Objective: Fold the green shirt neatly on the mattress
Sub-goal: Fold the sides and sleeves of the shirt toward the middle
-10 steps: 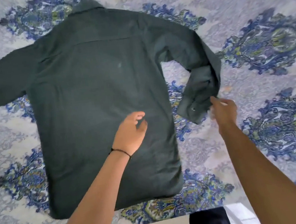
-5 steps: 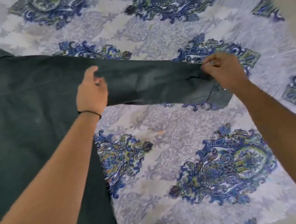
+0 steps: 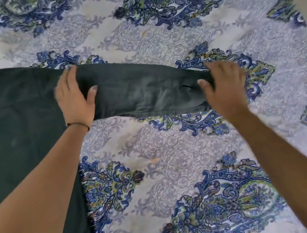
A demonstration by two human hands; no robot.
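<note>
Green shirt (image 3: 18, 118) spread flat on mattress (image 3: 171, 152) w/ blue-green floral sheet, body twd left edge of view, one sleeve (image 3: 137, 91) stretched out rightward. Left hand (image 3: 75, 99) flat on sleeve nr shoulder, fingers spread, pressing not gripping; thin band on wrist. Right hand (image 3: 224, 83) over cuff end, fingers curled on fabric, blurred, so grip can't be told for sure.

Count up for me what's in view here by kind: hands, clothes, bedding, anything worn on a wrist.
Hands: 2, the left hand near the shoulder and the right hand on the cuff end of the sleeve
Green shirt: 1
Patterned bed sheet: 1
Dark wristband on the left wrist: 1
Total: 5
</note>
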